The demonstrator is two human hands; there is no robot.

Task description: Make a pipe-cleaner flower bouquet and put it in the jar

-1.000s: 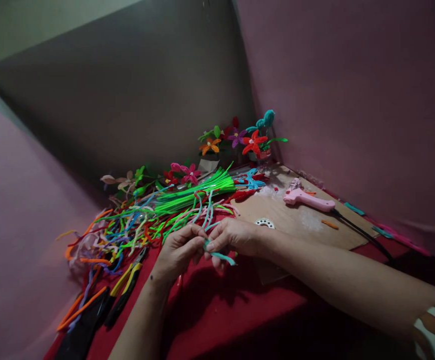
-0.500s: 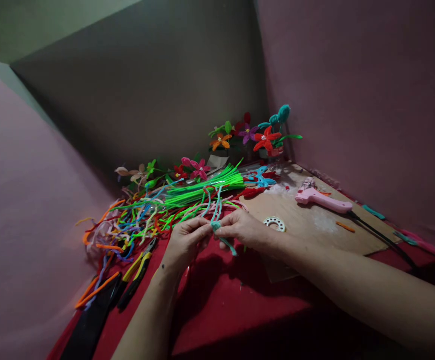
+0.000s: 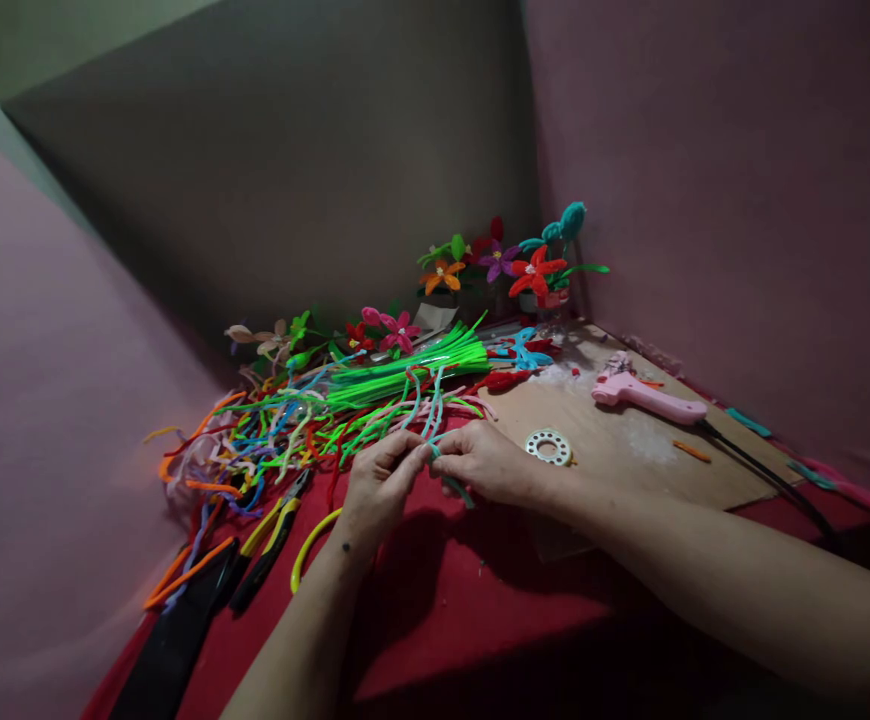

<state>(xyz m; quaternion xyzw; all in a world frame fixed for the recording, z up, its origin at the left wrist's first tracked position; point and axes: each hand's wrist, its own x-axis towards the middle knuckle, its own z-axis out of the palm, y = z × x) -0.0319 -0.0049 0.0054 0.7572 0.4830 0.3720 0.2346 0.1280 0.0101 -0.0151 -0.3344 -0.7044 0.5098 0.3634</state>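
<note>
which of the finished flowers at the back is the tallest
The teal flower, far right of the group by the pink wall; it stands above the red flower and purple flower.

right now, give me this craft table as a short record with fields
left hand: left hand pinches a teal pipe cleaner
right hand: right hand grips the same piece; fingertips of both hands meet
left of hands: loose pile of pipe cleaners, yellow-handled pliers
behind hands: green bundle
right of hands: white ring and pink glue gun on the brown board
back corner: finished flowers
surface: red cloth
</note>
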